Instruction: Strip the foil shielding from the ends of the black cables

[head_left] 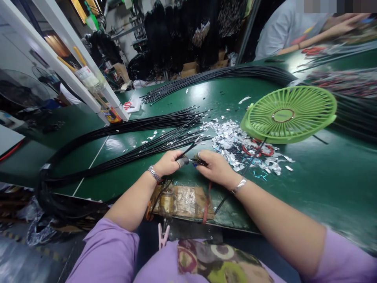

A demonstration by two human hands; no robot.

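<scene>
My left hand (171, 162) is closed on a black cable (188, 149), whose end sticks out up and to the right past the fingers. Just to its right, my right hand (217, 168) is wrapped round a small dark hand tool (199, 161) with a bit of blue on it. Most of the tool is hidden by the fingers, so its exact kind does not show. The tool's tip lies close to the left fingertips. Behind my hands, a bundle of black cables (153, 143) lies with its cut ends pointing right.
White and blue scraps (229, 137) lie piled on the green table (309, 177) beside red-handled scissors (266, 149). A green fan (290, 114) stands at the right. Cardboard with tape (188, 200) sits at the front edge. A co-worker (279, 29) is at the far right.
</scene>
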